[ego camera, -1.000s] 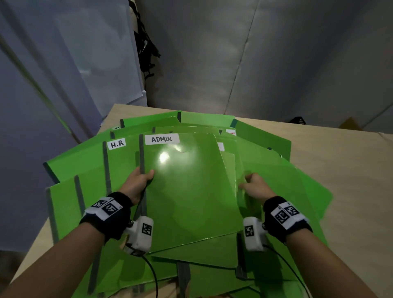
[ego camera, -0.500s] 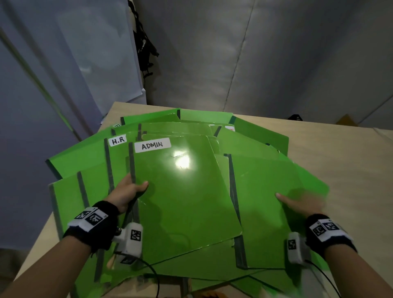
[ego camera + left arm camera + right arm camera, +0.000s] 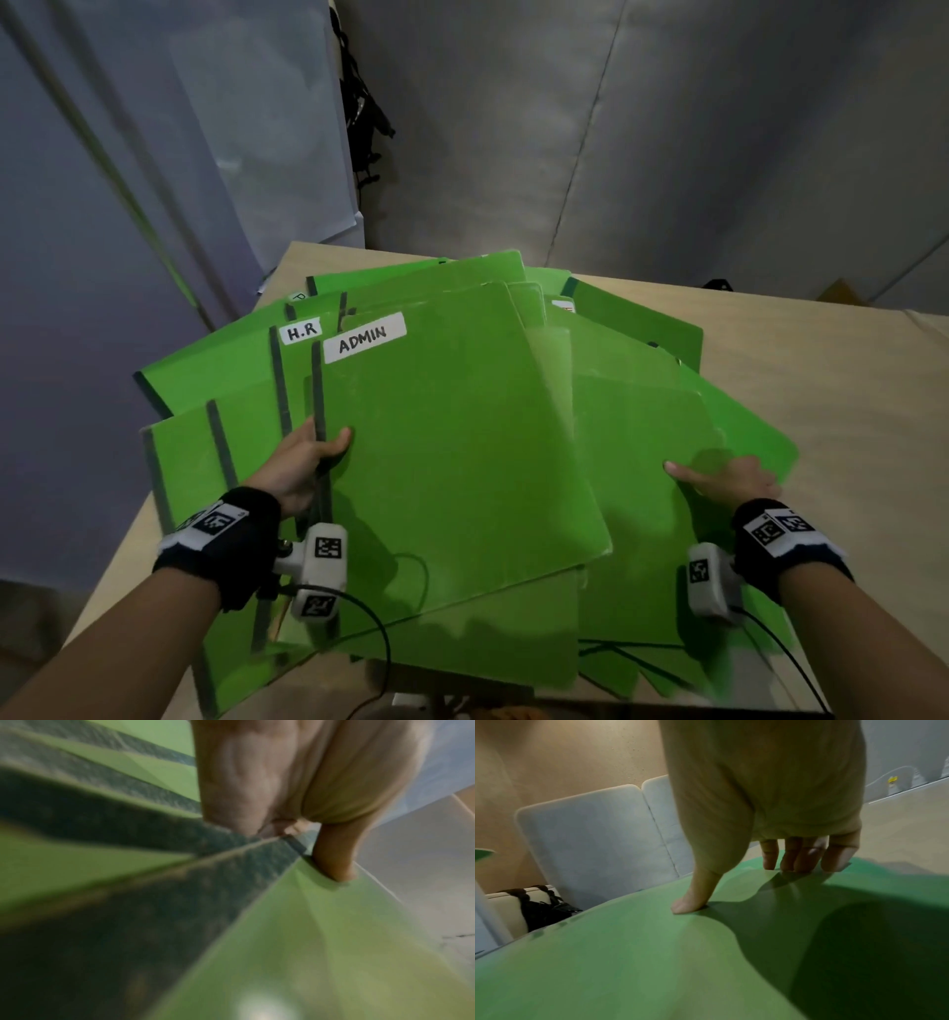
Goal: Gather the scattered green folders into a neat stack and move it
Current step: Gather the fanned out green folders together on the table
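Folders [image 3: 462, 437] shifted, hands [image 3: 303, 462] unmoved

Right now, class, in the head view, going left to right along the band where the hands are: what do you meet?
Left hand gripping the ADMIN folder's dark spine → ADMIN folder → right hand on a green folder → bare table.

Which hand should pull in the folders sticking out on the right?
Probably the right hand. It already rests on the outer green folder, thumb on top. The left hand is busy gripping the ADMIN folder at its dark spine.
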Demonstrator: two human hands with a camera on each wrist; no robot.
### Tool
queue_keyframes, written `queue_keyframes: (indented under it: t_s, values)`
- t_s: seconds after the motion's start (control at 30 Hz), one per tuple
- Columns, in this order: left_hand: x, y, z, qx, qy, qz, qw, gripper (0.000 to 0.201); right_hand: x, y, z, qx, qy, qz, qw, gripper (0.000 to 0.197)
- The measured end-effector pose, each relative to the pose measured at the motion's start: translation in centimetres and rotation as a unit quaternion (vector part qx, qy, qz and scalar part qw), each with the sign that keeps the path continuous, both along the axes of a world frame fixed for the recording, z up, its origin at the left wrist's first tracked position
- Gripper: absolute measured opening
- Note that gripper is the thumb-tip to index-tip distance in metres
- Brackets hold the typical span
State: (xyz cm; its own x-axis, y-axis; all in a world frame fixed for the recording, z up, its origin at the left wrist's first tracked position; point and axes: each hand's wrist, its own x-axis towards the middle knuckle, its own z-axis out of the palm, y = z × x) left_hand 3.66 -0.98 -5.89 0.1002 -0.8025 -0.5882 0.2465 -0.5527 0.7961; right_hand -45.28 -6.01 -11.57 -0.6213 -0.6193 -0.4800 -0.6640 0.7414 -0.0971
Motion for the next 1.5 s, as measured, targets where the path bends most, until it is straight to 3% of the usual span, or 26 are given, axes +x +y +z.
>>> queue_keyframes:
  t_s: [0.07,0.17,0.33,0.37,0.47,0.53,0.67,0.73,0.87,0.97,1.07,1.17,1.27,1.43,1.5]
  values:
    - [-1.0,-0.2,0.2,-0.002,-0.02,-0.022,1.0,0.066,3.3,1.2,3.1,-0.017,-0.022,-0.021,0.999,0.142]
    - [-2.2,-0.2,-0.1,-0.015,-0.055,-0.04,0.998,0.072,5.7,2.2,5.3,-0.026,-0.023,-0.033,0.999,0.122]
    - [-3.2,0.1,-1.1,-0.028,-0.114,-0.039,0.992,0.06,5.3,1.5,2.1,-0.069,-0.078,0.004,0.995,0.124]
    - [-3.6,0.3,-1.1,-0.027,-0.138,-0.052,0.989,0.058,5.8,1.3,2.2,-0.083,-0.108,0.015,0.991,0.109]
    - [-4.6,0.4,-1.4,-0.026,-0.21,-0.103,0.972,0.06,9.5,2.1,4.5,-0.127,-0.184,0.044,0.974,0.031]
    - [-5.5,0.2,-1.5,-0.013,-0.27,-0.154,0.95,0.073,11.4,2.4,4.6,-0.139,-0.208,0.07,0.966,0.019]
    - [-6.0,0.1,-0.5,-0.001,-0.395,-0.229,0.889,0.071,13.9,3.2,4.8,-0.14,-0.249,0.089,0.954,0.031]
    - [-4.8,-0.4,-0.1,0.013,-0.43,-0.206,0.879,0.067,14.2,3.4,5.5,-0.144,-0.262,0.074,0.951,0.045]
    - [-0.6,-1.2,0.0,0.093,-0.441,-0.047,0.892,0.079,13.9,3.5,6.5,-0.148,-0.23,0.088,0.958,0.049]
    - [1.8,-1.4,-0.1,0.099,-0.445,-0.007,0.89,0.072,14.3,3.6,6.5,-0.13,-0.245,0.084,0.957,0.05]
    - [2.5,-1.4,0.0,0.068,-0.402,-0.001,0.913,0.071,14.5,3.5,6.3,-0.133,-0.293,0.041,0.946,0.068]
    - [2.1,-1.1,0.2,0.035,-0.448,-0.004,0.893,0.07,14.9,3.7,6.3,-0.133,-0.314,0.02,0.94,0.089]
    - [0.4,-0.9,0.4,-0.01,-0.463,0.0,0.886,0.069,15.7,3.9,6.3,-0.19,-0.349,-0.005,0.918,0.087]
    - [-2.4,-1.5,0.9,-0.011,-0.324,-0.049,0.945,0.064,16.2,4.3,6.4,-0.214,-0.413,-0.053,0.883,0.079]
    - [-2.5,-1.7,1.2,-0.01,-0.295,-0.087,0.952,0.061,15.9,4.2,6.3,-0.219,-0.417,-0.067,0.879,0.078]
